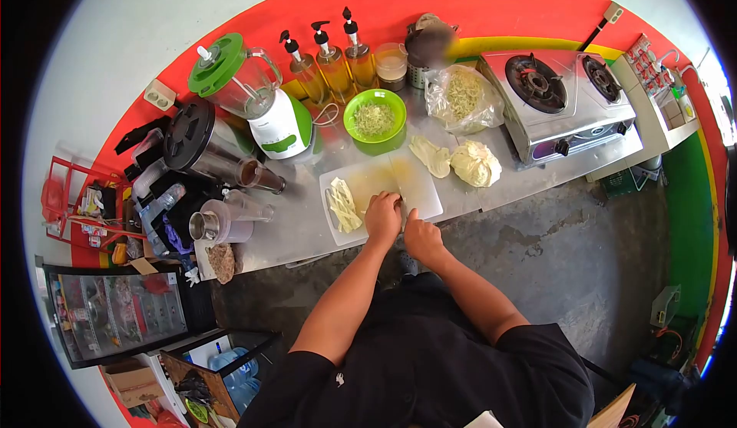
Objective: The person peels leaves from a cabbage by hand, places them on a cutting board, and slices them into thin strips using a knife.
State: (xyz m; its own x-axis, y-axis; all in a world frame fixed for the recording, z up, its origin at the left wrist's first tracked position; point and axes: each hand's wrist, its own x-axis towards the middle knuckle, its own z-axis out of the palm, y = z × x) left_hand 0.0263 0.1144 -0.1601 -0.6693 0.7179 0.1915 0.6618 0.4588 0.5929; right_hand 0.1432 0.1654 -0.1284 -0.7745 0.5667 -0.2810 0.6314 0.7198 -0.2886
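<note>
A white cutting board (pixel 357 178) lies at the counter's front edge. On its left side rests a pile of pale cabbage pieces (pixel 343 207). My left hand (pixel 384 214) is over the board with curled fingers; whatever is under them is hidden. Close beside it, my right hand (pixel 424 240) is closed around what looks like a knife, its thin blade (pixel 404 210) barely showing between the hands. Behind the board, a green bowl (pixel 376 146) holds shredded cabbage (pixel 374 118). To the right sit a loose cabbage leaf (pixel 430 156) and a cabbage head (pixel 476 164).
A plastic bag of shreds (pixel 464 99) stands near the two-burner stove (pixel 564 105). Along the wall are pump bottles (pixel 332 67) and a green-white blender (pixel 280 125). Leftward are a steel container with a black lid (pixel 190 132) and clear cups (pixel 249 207).
</note>
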